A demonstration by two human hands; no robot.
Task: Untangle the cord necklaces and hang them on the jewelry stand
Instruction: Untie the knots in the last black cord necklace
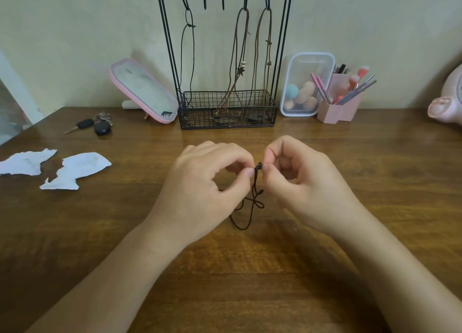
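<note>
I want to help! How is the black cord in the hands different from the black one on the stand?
The cord in the hands is bunched and crossed, trailing on the table; the cord on the stand hangs straight. The left hand and right hand pinch the cord in the hands; the cord on the stand hangs from a hook, untouched. Both are thin and black.

Your left hand (205, 182) and right hand (307, 182) are bare, with short trimmed nails (250, 172); both forearms (112, 270) are uncovered.
</note>
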